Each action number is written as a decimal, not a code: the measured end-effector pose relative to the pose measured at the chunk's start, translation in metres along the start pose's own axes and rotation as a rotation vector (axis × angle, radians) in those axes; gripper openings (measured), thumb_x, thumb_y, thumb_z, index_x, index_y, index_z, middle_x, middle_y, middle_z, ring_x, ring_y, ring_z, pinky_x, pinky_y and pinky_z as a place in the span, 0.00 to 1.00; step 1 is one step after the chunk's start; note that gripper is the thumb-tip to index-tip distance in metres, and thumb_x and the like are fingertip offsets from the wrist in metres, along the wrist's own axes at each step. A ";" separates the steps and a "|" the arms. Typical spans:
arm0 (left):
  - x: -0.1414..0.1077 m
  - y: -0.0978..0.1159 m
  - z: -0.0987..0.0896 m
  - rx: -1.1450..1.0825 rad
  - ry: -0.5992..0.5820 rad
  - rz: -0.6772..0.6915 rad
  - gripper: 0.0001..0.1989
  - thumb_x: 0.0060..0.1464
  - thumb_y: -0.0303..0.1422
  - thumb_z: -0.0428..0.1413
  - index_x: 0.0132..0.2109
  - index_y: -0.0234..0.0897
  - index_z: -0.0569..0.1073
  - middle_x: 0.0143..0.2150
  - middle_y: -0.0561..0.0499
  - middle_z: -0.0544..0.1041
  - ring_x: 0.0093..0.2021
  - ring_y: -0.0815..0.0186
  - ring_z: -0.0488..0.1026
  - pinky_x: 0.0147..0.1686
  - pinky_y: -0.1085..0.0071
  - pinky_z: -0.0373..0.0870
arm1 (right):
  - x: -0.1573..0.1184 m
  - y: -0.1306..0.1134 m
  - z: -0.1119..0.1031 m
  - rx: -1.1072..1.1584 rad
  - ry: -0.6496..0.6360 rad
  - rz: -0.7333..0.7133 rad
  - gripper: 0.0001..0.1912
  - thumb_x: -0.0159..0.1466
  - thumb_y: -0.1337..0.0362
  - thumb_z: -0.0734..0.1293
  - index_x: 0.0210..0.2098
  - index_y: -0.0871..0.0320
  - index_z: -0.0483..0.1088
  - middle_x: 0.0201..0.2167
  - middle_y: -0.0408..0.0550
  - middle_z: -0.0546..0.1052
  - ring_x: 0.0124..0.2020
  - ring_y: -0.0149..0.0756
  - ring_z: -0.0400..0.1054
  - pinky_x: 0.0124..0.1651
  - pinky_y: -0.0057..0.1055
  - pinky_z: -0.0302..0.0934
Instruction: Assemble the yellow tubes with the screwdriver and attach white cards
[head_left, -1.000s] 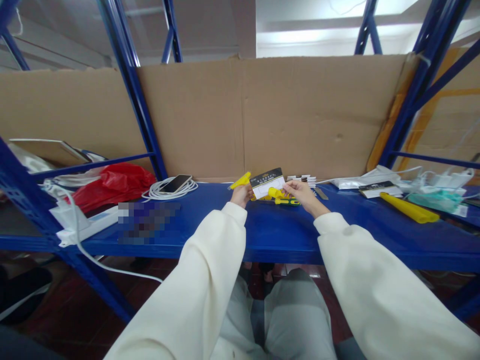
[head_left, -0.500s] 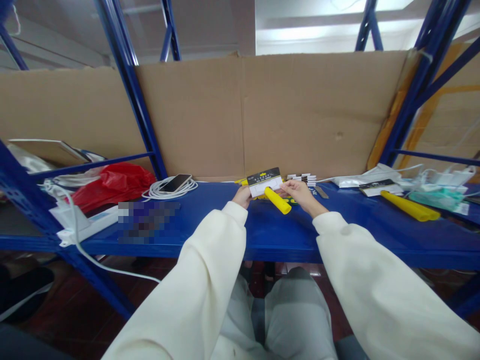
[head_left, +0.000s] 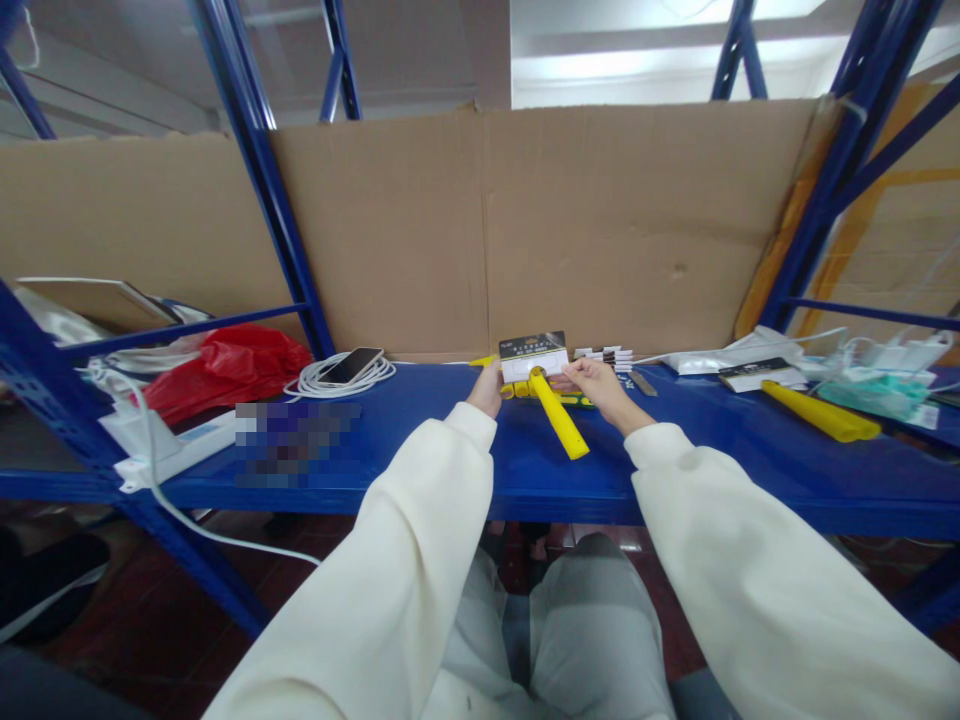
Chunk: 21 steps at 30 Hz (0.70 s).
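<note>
Between my two hands is a black-and-white packaging card (head_left: 534,358), tilted up above the blue shelf. A long yellow handle (head_left: 559,418) sticks out from the card's lower middle and slants down toward me. My left hand (head_left: 486,388) grips the card's left edge. At the card's lower right corner, my right hand (head_left: 598,388) pinches the edge between thumb and fingers. Behind and below the card lie several yellow tool parts (head_left: 517,392), partly hidden by it. Just past my right hand is a stack of small white-and-black cards (head_left: 604,356).
A phone (head_left: 350,366) rests on a coiled white cable (head_left: 304,385) at left, near a red plastic bag (head_left: 225,370) and a white power strip (head_left: 180,450). Another yellow handle (head_left: 817,412) with a card (head_left: 761,374) lies right. Cardboard (head_left: 585,230) stands behind the blue shelf (head_left: 420,450).
The card has tipped and shifted slightly up, and the yellow handle now shows longer, swung further down toward me. My hands have barely moved.
</note>
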<state>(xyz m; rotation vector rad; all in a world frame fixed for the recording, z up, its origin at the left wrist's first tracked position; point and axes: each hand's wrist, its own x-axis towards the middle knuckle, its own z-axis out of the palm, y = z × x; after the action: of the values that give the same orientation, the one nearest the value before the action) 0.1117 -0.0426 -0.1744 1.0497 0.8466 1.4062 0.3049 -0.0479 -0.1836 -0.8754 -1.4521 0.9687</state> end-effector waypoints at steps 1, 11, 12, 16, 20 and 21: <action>-0.002 0.003 0.001 -0.010 0.001 -0.028 0.22 0.56 0.49 0.55 0.42 0.34 0.80 0.36 0.44 0.83 0.43 0.55 0.79 0.41 0.65 0.71 | 0.000 0.000 0.000 0.002 0.010 0.007 0.19 0.54 0.50 0.77 0.25 0.54 0.67 0.30 0.48 0.83 0.35 0.44 0.80 0.49 0.46 0.75; -0.013 0.005 0.006 0.131 0.028 0.028 0.04 0.46 0.31 0.66 0.31 0.36 0.79 0.37 0.46 0.84 0.49 0.57 0.79 0.47 0.66 0.72 | -0.004 -0.006 0.003 -0.028 0.075 0.074 0.12 0.60 0.61 0.74 0.27 0.56 0.67 0.30 0.47 0.83 0.27 0.36 0.79 0.43 0.38 0.76; -0.013 0.005 0.006 0.123 0.030 0.028 0.04 0.46 0.30 0.65 0.31 0.36 0.79 0.37 0.46 0.84 0.48 0.57 0.79 0.46 0.67 0.72 | -0.006 -0.008 0.004 -0.040 0.080 0.086 0.11 0.61 0.63 0.73 0.28 0.56 0.68 0.30 0.47 0.83 0.26 0.35 0.78 0.42 0.37 0.76; -0.011 0.004 0.004 0.110 0.092 -0.018 0.04 0.44 0.29 0.66 0.30 0.35 0.79 0.33 0.46 0.83 0.42 0.58 0.79 0.40 0.67 0.72 | -0.010 -0.015 0.006 -0.078 0.099 0.116 0.06 0.63 0.67 0.70 0.31 0.56 0.69 0.33 0.47 0.83 0.25 0.32 0.78 0.39 0.33 0.76; -0.006 0.002 0.002 0.052 0.136 0.016 0.07 0.39 0.27 0.68 0.29 0.34 0.78 0.31 0.47 0.82 0.39 0.60 0.79 0.38 0.69 0.73 | -0.011 -0.019 0.008 -0.085 0.082 0.136 0.04 0.62 0.70 0.70 0.34 0.57 0.70 0.38 0.48 0.84 0.26 0.30 0.78 0.36 0.28 0.75; -0.005 0.001 0.001 0.032 0.135 0.036 0.08 0.38 0.27 0.68 0.28 0.33 0.78 0.30 0.47 0.82 0.38 0.61 0.79 0.39 0.70 0.73 | -0.011 -0.018 0.008 -0.083 0.069 0.136 0.04 0.62 0.70 0.70 0.35 0.57 0.70 0.39 0.48 0.84 0.27 0.31 0.78 0.36 0.28 0.75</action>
<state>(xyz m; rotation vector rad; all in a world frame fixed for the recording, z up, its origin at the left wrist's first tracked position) 0.1125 -0.0478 -0.1738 1.0073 0.9542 1.5112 0.2978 -0.0655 -0.1710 -1.0695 -1.3956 0.9740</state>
